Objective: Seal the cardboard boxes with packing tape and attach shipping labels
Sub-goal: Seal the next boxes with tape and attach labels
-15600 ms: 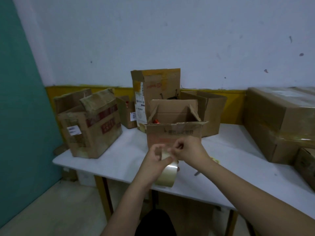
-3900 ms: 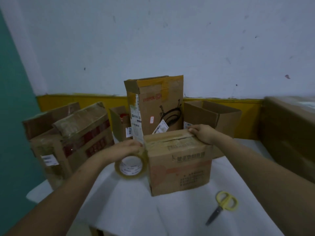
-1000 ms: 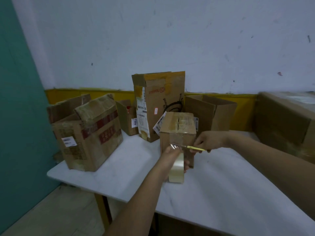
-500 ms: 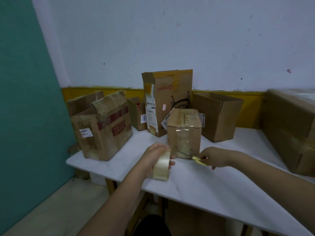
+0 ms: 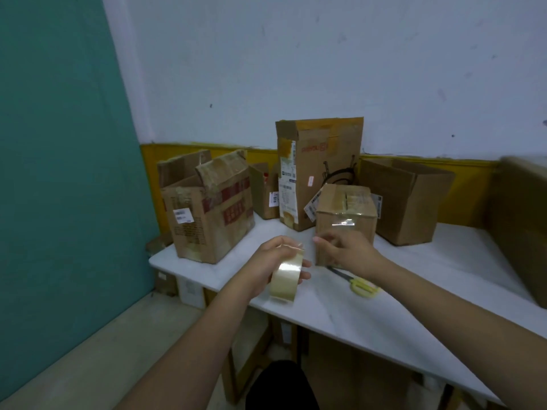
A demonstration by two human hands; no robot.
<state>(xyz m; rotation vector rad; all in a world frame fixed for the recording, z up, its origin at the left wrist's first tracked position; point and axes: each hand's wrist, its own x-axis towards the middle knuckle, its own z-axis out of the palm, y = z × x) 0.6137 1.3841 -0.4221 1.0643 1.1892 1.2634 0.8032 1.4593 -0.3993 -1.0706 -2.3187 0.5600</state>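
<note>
Near the table's front edge, my left hand (image 5: 270, 263) gripped the light, slick tape roll (image 5: 286, 278) by its rim, right hand (image 5: 344, 251) loose, empty.

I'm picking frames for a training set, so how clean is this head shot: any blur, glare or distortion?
Head view: dim and bluish overall; the right hand is motion-smeared; glare on the tape roll and on the tape across the small box; the large box at the right edge is blurred; wide-angle bending at the edges.
</note>
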